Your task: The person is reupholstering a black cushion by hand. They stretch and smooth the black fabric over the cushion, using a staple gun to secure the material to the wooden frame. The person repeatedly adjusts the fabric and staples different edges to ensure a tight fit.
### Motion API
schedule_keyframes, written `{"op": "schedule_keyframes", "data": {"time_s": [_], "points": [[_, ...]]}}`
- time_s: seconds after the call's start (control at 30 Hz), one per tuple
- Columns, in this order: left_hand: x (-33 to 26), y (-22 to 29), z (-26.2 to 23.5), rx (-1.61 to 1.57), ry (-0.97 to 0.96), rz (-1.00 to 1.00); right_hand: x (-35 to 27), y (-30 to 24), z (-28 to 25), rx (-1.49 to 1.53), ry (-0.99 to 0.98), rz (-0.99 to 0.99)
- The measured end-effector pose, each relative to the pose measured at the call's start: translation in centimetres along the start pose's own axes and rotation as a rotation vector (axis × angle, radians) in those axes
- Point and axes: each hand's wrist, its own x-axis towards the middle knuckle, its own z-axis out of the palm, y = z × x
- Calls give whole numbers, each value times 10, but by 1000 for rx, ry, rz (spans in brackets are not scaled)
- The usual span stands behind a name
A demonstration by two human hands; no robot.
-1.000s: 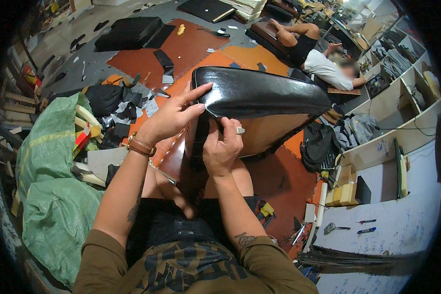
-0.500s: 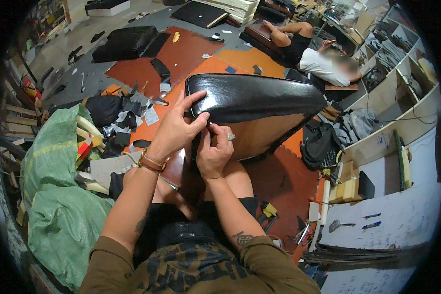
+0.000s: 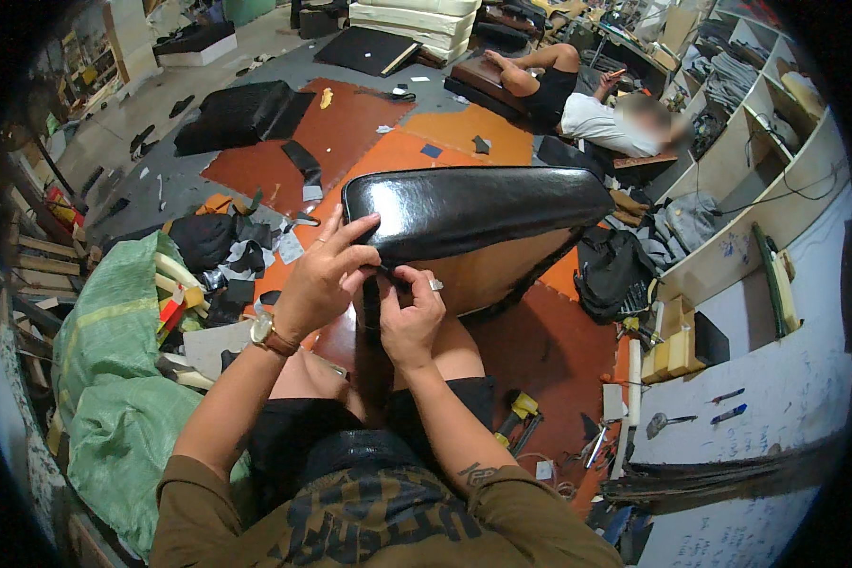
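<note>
In front of me stands an upholstered furniture piece (image 3: pixel 473 204), covered in glossy black leather-like material along its top. A bare tan board shows inside it below the cover. At its near left corner my left hand (image 3: pixel 327 270) presses fingers on the black cover, its thumb closed on the lower edge. Just right of that thumb my right hand (image 3: pixel 412 317) is closed, with thumb and index finger pinching the same edge of the cover. Anything small between those fingertips is hidden. The piece rests by my knees.
A green woven sack (image 3: pixel 114 379) bulges at my left. A yellow-handled tool (image 3: pixel 518 417) lies on the floor to my right, near a white written-on board (image 3: pixel 729 454). Beyond, a person (image 3: pixel 606 123) reclines near shelves (image 3: pixel 748 180). Scraps and a black padded block (image 3: pixel 232 115) lie farther off.
The furniture piece appears slightly lower and further left in view, its top more level. Both hands stay at its near left corner, and my left fingers have shifted down along the cover.
</note>
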Motion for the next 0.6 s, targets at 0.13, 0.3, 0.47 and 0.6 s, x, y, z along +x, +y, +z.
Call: {"op": "schedule_keyframes", "data": {"time_s": [0.13,0.3,0.47,0.6], "points": [[-3,6,7,96,58,119,-10,6,-7,-93,59,-135],[-9,-1,12,149,72,217,-22,-5,-6,-87,94,-161],[1,9,2,210,57,287,-18,-9,-16,-137,70,-241],[0,10,-5,215,-11,246,-16,-7,-17,-178,39,-307]]}}
